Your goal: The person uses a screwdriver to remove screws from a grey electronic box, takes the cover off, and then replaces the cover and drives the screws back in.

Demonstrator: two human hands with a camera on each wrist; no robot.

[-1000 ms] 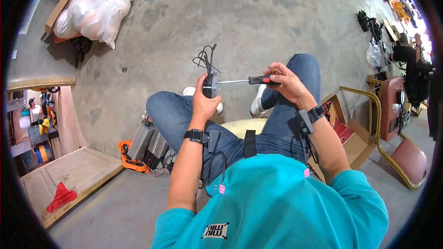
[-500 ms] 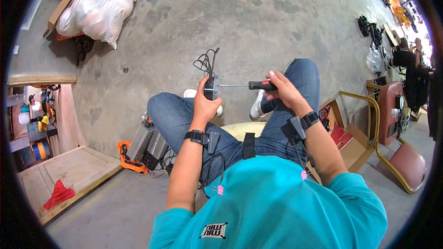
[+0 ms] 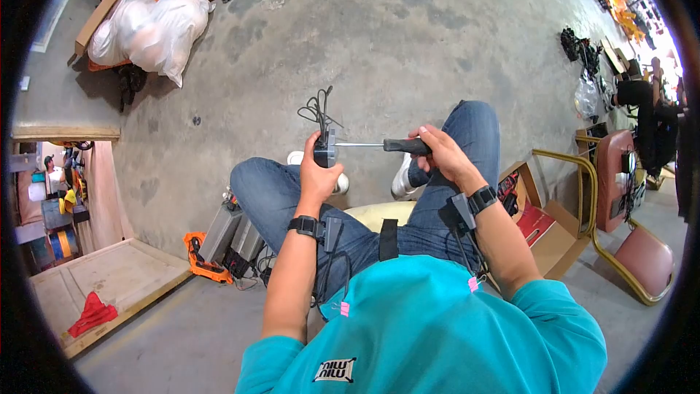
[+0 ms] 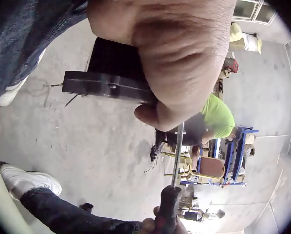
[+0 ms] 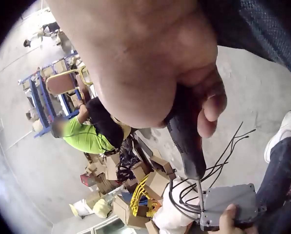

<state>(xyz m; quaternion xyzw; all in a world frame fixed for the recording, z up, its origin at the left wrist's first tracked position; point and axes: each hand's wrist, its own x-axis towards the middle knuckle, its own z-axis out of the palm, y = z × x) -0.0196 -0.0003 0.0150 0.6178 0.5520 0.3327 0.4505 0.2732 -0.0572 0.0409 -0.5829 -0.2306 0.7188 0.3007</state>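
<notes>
The left hand [image 3: 319, 179] grips a small dark and grey box [image 3: 326, 149], thumb on the near side, with black cables [image 3: 318, 109] rising from it. In the right hand [image 3: 446, 153] is a screwdriver [image 3: 407, 146], its shaft level and its tip at the box's right side. The right wrist view shows the grey face of the box [image 5: 229, 201] with the shaft reaching its edge; fingers wrap the dark handle [image 5: 187, 141]. In the left wrist view the box [image 4: 109, 86] sits under the left hand [image 4: 177, 53]; whether the tip sits in a screw is unclear.
Both hands are above the grey concrete floor [image 3: 292, 51], between bent knees. White bags [image 3: 157, 33] and cartons lie at upper left. Grey metal units [image 3: 232, 237] and an orange part [image 3: 204, 259] are beside the left leg. A carton [image 3: 558, 230] and chair [image 3: 616, 211] stand at right.
In the head view, both hands, the box and the screwdriver have shifted slightly down and left. The right hand's fingers, spread earlier, now close around the handle.
</notes>
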